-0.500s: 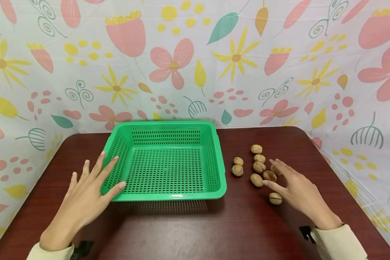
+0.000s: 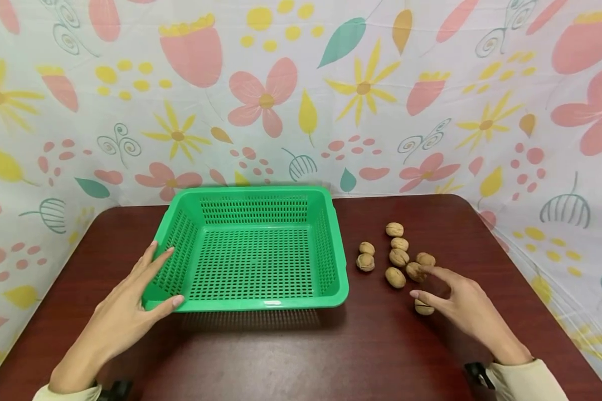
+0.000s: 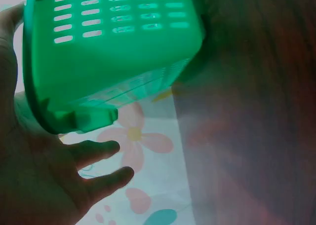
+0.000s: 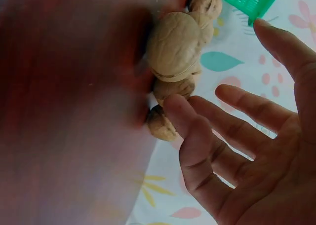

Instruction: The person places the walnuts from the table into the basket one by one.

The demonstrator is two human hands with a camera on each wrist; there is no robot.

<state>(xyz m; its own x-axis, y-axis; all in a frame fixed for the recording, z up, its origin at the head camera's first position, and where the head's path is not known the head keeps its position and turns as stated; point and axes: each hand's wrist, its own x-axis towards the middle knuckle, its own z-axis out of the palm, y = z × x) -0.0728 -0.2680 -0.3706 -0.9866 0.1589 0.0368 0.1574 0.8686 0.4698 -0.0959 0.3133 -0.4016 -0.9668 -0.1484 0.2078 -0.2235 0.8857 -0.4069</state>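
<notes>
A green plastic basket (image 2: 255, 303) with slotted walls and floor sits on the left half of the table. My left hand (image 2: 115, 317) is at its near left corner, thumb by the front rim and fingers spread along the left rim. In the left wrist view, two fingers (image 3: 101, 183) extend past the basket's outer wall (image 3: 118, 52). Over the walnuts (image 2: 398, 257) on the right, my right hand (image 2: 466, 309) hovers with thumb and fingers apart, holding nothing. It partly covers the nearest walnut (image 2: 423, 307). Seen from the right wrist, a walnut (image 4: 174, 46) lies beyond the fingertips.
Two walnuts (image 2: 365, 256) lie between the basket and the larger group. The dark red-brown table (image 2: 281, 356) ends at a floral curtain (image 2: 301, 111) behind it and along both sides.
My left hand has drawn back toward the left and nearer, off the basket's interior. My right hand has come slightly nearer, uncovering a far walnut and overlapping the nearest one.
</notes>
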